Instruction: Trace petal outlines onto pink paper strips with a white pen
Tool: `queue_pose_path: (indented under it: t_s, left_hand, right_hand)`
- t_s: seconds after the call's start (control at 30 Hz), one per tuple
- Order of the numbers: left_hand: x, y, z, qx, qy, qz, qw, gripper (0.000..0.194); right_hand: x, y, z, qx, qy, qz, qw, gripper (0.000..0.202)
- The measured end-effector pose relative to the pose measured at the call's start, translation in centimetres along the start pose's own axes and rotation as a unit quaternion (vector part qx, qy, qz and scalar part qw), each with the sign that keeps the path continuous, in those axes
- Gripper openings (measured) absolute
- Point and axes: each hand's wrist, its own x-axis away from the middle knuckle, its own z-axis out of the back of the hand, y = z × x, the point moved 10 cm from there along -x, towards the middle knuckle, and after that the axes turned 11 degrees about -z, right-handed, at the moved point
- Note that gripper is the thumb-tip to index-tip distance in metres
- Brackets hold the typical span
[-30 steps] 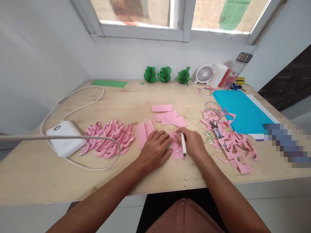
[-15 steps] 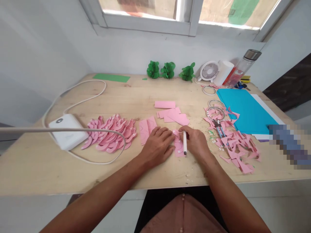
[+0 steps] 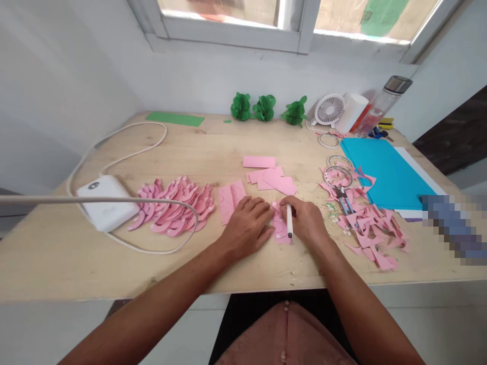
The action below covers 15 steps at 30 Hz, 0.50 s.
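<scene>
Beneath a window point(image 3: 228, 34) in the pale wall point(image 3: 201, 76) stands a light wooden table point(image 3: 190, 152), a pink paper slip point(image 3: 280, 226) lying near its front edge, longer side running front to back. The left hand point(image 3: 247, 224) rests flat beside the slip, apart from the right hand point(image 3: 305, 217), which grips a white pen point(image 3: 289, 219) at the slip's right edge, its length also front to back, dark end toward the brown shirt point(image 3: 262, 342), other end hidden by the hand.

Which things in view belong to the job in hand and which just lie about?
In use: white pen in the right hand; marked pink strip by the left hand; probably pink cut-outs, loose pink strips.
Seemingly lying about: fan; bottle; blue sheet; green paper shapes.
</scene>
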Motion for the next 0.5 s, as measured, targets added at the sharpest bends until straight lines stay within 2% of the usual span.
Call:
queue_pose_path:
  t_s: [0.5]
  left_hand:
    - [0.1,-0.26,-0.2,0.001,0.004,0.003,1.0,0.023]
  right_hand:
    - [0.13,-0.32,0.18,0.004,0.011,0.011,1.0,0.02]
